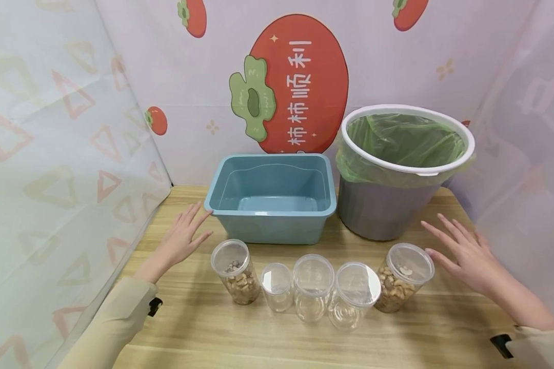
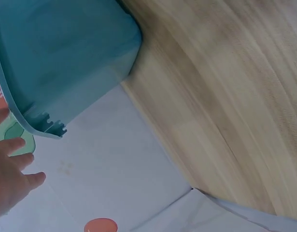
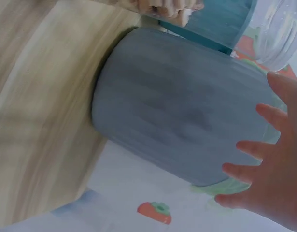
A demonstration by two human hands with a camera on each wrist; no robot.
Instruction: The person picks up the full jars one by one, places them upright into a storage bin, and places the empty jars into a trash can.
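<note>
Near the left edge of the worktop (image 1: 203,338) I have the left hand (image 1: 180,238), fingers outstretched and spread, gripping nothing. Their tips reach the blue plastic basin's (image 1: 270,228) near-left rim corner; I can't tell whether they touch. The basin stands along the far edge. A sideways sweep there could, I judge, shove it or catch the lidded nut jar (image 1: 240,282) just beside that hand.

In front of the basin, the row continues with the small lidded jar (image 1: 277,294), the middle clear jar (image 1: 312,294) and the wide-lidded clear jar (image 1: 351,292); these look empty. They crowd together, so one knock might topple several.

The mixed-nut jar (image 1: 399,279) ends the row, below the grey bin (image 1: 374,210) at the far-right corner. Close on its right is the right hand (image 1: 468,259), fingers fanned, gripping nothing; thumb contact with the lid I can't confirm. A bump from that thumb could tip it, and a loose lid would spill nuts.
</note>
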